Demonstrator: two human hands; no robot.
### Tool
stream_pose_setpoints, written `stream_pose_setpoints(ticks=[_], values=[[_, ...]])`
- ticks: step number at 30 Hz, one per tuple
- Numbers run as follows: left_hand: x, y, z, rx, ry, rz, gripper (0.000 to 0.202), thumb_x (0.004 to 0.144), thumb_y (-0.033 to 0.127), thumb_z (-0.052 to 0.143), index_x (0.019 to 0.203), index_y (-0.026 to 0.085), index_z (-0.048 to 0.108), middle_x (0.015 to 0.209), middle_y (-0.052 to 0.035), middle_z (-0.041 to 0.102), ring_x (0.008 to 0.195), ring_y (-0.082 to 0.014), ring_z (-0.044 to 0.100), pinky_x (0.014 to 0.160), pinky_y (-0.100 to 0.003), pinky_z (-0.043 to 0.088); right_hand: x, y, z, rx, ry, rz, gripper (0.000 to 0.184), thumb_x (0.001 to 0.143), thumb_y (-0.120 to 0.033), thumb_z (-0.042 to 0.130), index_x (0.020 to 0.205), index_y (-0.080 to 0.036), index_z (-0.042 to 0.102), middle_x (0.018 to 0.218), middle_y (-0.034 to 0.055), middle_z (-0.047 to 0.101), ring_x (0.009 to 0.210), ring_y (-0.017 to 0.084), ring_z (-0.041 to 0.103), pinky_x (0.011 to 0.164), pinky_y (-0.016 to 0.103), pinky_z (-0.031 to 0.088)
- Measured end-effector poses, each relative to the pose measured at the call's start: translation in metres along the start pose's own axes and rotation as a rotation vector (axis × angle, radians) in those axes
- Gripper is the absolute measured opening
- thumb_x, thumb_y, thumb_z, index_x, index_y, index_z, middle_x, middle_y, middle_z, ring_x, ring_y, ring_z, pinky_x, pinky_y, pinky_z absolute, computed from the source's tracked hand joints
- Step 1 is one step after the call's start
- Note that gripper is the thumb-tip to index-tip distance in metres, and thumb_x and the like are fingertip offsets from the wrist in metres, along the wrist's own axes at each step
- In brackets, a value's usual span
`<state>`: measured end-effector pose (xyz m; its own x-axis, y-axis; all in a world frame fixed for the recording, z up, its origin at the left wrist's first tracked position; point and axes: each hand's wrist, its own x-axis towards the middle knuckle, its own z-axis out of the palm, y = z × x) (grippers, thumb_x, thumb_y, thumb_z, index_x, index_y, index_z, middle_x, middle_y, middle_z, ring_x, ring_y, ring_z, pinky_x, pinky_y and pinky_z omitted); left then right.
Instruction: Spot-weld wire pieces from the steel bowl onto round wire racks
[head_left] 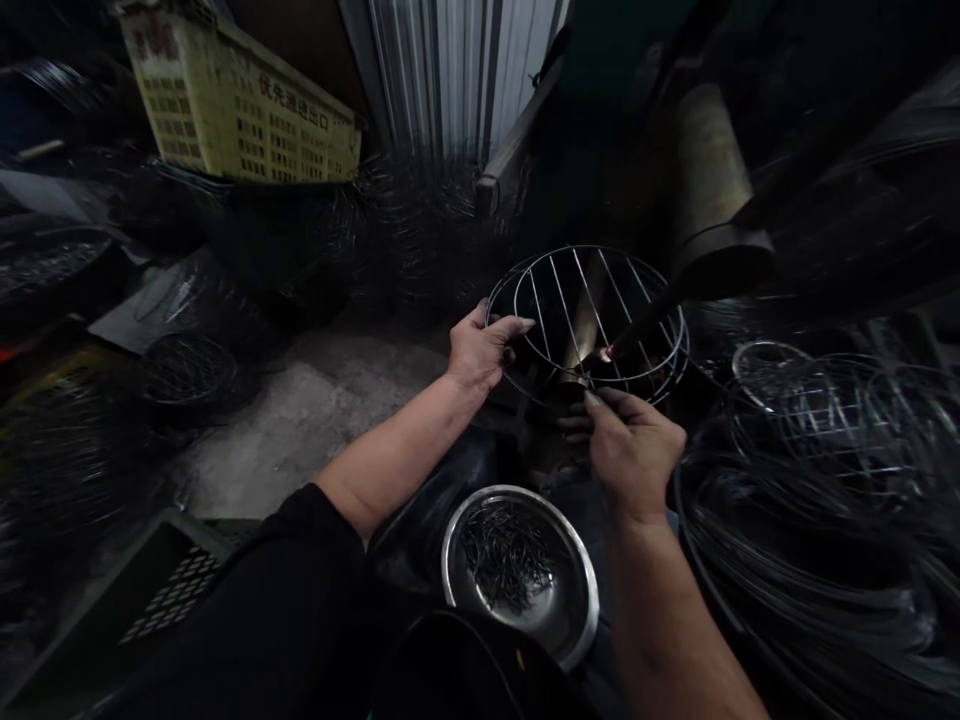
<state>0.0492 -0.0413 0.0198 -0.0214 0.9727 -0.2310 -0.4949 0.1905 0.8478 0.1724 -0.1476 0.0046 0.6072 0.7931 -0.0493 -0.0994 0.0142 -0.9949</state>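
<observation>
A round wire rack with parallel bars across it is held out in front of me, tilted. My left hand is closed on its left rim, thumb on top. At the near rim, my right hand pinches the wire between thumb and fingers. The dark pointed arm of a machine reaches to the rack, and its tip glows beside a lower metal post. Below my hands, a steel bowl holds many short bent wire pieces.
A thick metal cylinder juts out at the upper right. Piles of wire racks and rings lie to the right. A yellow crate stands back left, and a green crate sits near left on the concrete floor.
</observation>
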Motion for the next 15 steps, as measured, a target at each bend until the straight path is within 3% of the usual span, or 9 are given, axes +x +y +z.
stream_pose_setpoints(ticks=[5, 15], values=[[0.001, 0.002, 0.002, -0.019, -0.007, -0.006, 0.035, 0.053, 0.013, 0.082, 0.077, 0.018, 0.057, 0.064, 0.0077, 0.052, 0.053, -0.0056, 0.049, 0.045, -0.021, 0.03, 0.003, 0.01, 0.004, 0.177, 0.064, -0.021, 0.029, 0.065, -0.035, 0.083, 0.079, -0.014, 0.068, 0.065, 0.002, 0.071, 0.049, 0.019, 0.07, 0.039, 0.023, 0.053], [0.009, 0.002, 0.007, -0.013, -0.005, -0.035, 0.04, 0.049, 0.01, 0.082, 0.083, 0.017, 0.061, 0.066, 0.0075, 0.052, 0.055, -0.0055, 0.05, 0.046, -0.021, 0.029, -0.002, 0.02, 0.006, 0.142, 0.101, -0.028, 0.034, 0.068, -0.041, 0.083, 0.087, -0.015, 0.069, 0.066, 0.0006, 0.071, 0.053, 0.021, 0.072, 0.04, 0.024, 0.054]])
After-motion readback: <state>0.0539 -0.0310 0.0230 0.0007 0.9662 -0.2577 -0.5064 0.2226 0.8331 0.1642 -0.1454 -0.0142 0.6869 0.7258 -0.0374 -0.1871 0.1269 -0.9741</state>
